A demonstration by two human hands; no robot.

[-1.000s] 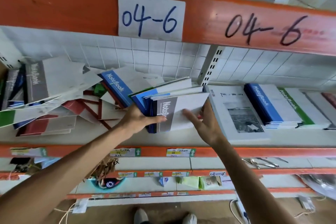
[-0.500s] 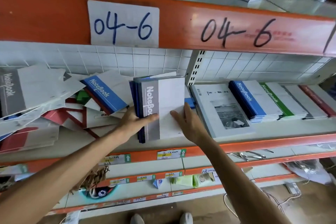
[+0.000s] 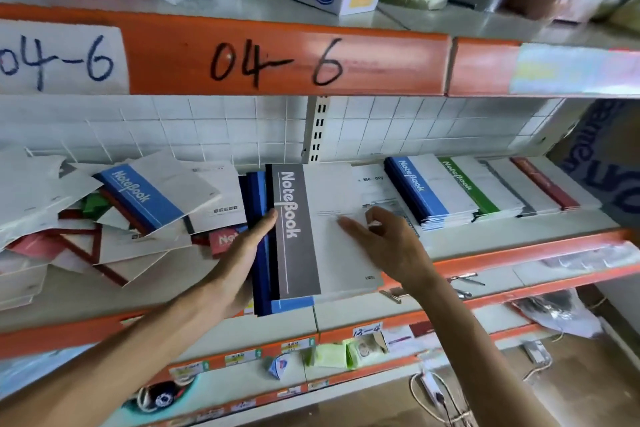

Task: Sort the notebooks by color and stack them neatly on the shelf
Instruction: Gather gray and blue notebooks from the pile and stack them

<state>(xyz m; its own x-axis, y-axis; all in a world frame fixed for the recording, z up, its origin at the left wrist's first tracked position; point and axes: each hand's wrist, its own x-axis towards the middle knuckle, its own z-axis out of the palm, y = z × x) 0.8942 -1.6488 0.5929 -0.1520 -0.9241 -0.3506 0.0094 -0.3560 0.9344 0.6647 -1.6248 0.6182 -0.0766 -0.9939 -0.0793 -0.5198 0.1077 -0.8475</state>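
The left hand (image 3: 242, 253) grips the spine side of a held stack of notebooks (image 3: 294, 236), grey-banded one on top, overhanging the shelf (image 3: 485, 246) front edge. The right hand (image 3: 391, 243) rests its fingers (image 3: 349, 227) on the top cover. Sorted stacks (image 3: 450, 194) lie toward the shelf's right end, a jumbled pile (image 3: 121, 215) toward its left.

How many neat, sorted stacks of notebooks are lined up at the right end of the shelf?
4: side by side, left to right, the blue-spined notebook stack, green-spined stack, grey-spined stack and red-spined stack. More may sit hidden beyond.
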